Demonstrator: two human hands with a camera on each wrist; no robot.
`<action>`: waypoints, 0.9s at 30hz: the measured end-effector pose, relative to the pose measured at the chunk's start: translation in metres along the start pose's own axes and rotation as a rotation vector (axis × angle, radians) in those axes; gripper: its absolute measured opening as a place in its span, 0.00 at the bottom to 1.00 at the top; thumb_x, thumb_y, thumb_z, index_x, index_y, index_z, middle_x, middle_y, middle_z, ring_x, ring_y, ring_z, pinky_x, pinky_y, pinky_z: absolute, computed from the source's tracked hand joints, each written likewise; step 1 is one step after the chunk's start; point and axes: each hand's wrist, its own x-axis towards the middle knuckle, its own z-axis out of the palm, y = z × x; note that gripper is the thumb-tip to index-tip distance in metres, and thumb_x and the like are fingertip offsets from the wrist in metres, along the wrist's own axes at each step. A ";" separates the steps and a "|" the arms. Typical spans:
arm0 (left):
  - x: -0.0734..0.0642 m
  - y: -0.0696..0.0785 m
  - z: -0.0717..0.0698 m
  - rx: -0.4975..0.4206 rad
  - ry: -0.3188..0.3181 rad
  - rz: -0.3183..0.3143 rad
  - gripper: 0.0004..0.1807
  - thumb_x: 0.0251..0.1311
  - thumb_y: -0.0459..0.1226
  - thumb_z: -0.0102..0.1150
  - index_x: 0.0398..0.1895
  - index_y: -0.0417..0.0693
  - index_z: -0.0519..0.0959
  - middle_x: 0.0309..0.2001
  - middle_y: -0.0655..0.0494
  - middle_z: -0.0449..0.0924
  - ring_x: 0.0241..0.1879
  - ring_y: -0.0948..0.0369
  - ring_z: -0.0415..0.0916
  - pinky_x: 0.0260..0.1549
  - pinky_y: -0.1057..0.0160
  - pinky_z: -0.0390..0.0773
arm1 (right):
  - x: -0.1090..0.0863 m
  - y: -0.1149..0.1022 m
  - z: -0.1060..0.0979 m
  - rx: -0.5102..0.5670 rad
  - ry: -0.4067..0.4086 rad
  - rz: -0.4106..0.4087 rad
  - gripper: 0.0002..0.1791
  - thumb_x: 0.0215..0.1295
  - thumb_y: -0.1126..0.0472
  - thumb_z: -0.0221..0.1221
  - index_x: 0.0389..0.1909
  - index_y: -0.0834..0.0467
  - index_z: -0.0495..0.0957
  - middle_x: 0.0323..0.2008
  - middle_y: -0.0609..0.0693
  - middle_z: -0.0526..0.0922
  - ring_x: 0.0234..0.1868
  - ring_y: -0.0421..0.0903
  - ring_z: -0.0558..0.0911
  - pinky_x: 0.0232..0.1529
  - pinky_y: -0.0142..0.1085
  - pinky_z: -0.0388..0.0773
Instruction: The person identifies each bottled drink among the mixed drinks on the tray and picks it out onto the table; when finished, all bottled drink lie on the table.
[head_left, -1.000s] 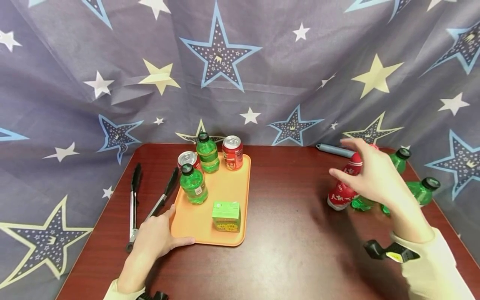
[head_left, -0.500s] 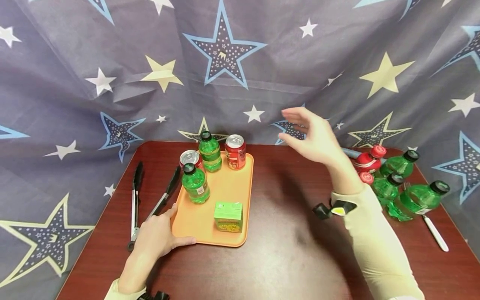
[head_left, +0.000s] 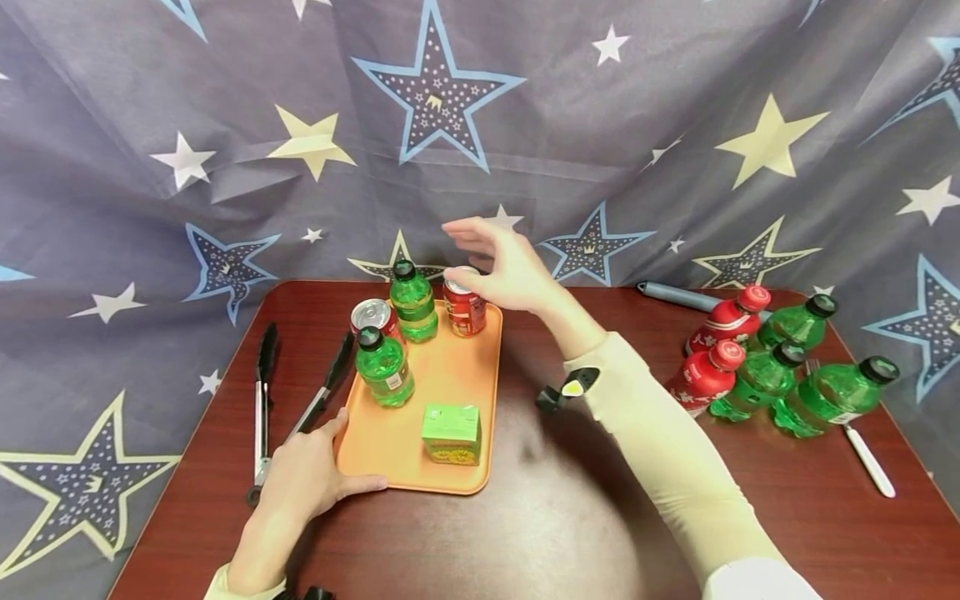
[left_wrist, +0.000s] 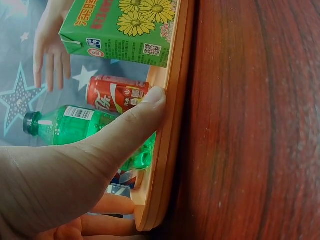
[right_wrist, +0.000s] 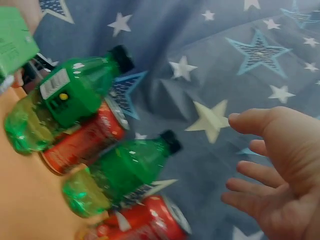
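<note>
My left hand (head_left: 303, 475) holds the near left corner of an orange tray (head_left: 405, 462); its thumb (left_wrist: 152, 97) lies along the front rim. On the tray stand a green juice carton (head_left: 452, 437), two green bottles, one in front (head_left: 386, 375) and one behind (head_left: 415, 312), and two red soda cans, one at left (head_left: 375, 317) and one at back right (head_left: 467, 312). My right hand (head_left: 506, 267) overlaps the back right can in the head view, with fingers parted and nothing between them. The right wrist view shows that hand apart from the bottle caps and cans.
Black-tipped tongs (head_left: 258, 417) lie spread left of the tray. At the right are two red bottles (head_left: 705, 379), several green bottles (head_left: 832, 400), a blue-grey cylinder (head_left: 675, 296) and a white-handled utensil (head_left: 870, 462). A star-patterned cloth (head_left: 600, 150) hangs behind the table.
My right hand has travelled left from beside the red bottles, across the table, to above the tray's back right can. The left hand stays at the tray corner.
</note>
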 end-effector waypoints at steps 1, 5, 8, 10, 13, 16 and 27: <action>0.000 0.000 0.000 0.001 -0.002 0.000 0.70 0.31 0.72 0.81 0.72 0.33 0.74 0.57 0.26 0.84 0.46 0.30 0.84 0.41 0.34 0.83 | 0.003 0.000 0.006 0.003 -0.007 -0.002 0.32 0.66 0.61 0.72 0.71 0.58 0.76 0.70 0.56 0.81 0.71 0.52 0.81 0.70 0.44 0.79; -0.001 -0.002 -0.001 0.000 -0.008 -0.005 0.71 0.31 0.73 0.81 0.73 0.33 0.74 0.57 0.26 0.83 0.48 0.30 0.84 0.43 0.33 0.83 | 0.013 -0.001 0.027 -0.022 -0.020 -0.010 0.32 0.66 0.60 0.73 0.71 0.57 0.76 0.69 0.55 0.82 0.70 0.50 0.82 0.69 0.42 0.80; 0.000 -0.002 -0.001 -0.002 -0.006 -0.004 0.71 0.30 0.73 0.81 0.73 0.33 0.74 0.57 0.26 0.83 0.48 0.30 0.84 0.43 0.33 0.83 | 0.017 -0.001 0.040 -0.083 -0.024 -0.016 0.34 0.66 0.58 0.73 0.71 0.56 0.75 0.68 0.55 0.83 0.69 0.50 0.83 0.69 0.39 0.79; 0.001 -0.003 0.000 -0.004 -0.003 -0.001 0.71 0.30 0.73 0.81 0.72 0.33 0.74 0.57 0.26 0.83 0.48 0.30 0.84 0.42 0.33 0.83 | 0.020 0.000 0.048 -0.134 -0.028 -0.018 0.35 0.66 0.56 0.73 0.72 0.56 0.74 0.68 0.54 0.83 0.69 0.50 0.83 0.70 0.38 0.77; 0.001 -0.003 0.000 -0.006 -0.004 -0.004 0.70 0.30 0.73 0.81 0.72 0.33 0.74 0.57 0.26 0.83 0.47 0.30 0.84 0.42 0.33 0.83 | 0.023 0.003 0.059 -0.178 -0.030 -0.011 0.35 0.68 0.54 0.72 0.72 0.58 0.73 0.68 0.56 0.83 0.69 0.52 0.83 0.72 0.38 0.75; 0.001 -0.002 0.000 -0.005 -0.011 -0.010 0.70 0.31 0.72 0.81 0.72 0.33 0.74 0.58 0.26 0.83 0.47 0.30 0.84 0.42 0.34 0.83 | 0.026 0.006 0.068 -0.206 -0.022 0.017 0.36 0.69 0.51 0.71 0.73 0.58 0.72 0.69 0.55 0.82 0.70 0.53 0.82 0.72 0.40 0.75; 0.002 0.000 -0.001 -0.004 -0.003 -0.001 0.69 0.31 0.71 0.82 0.72 0.32 0.75 0.57 0.26 0.83 0.47 0.30 0.84 0.41 0.34 0.84 | 0.030 0.010 0.086 -0.329 -0.051 0.128 0.36 0.76 0.47 0.63 0.77 0.56 0.67 0.70 0.54 0.81 0.70 0.53 0.81 0.72 0.44 0.75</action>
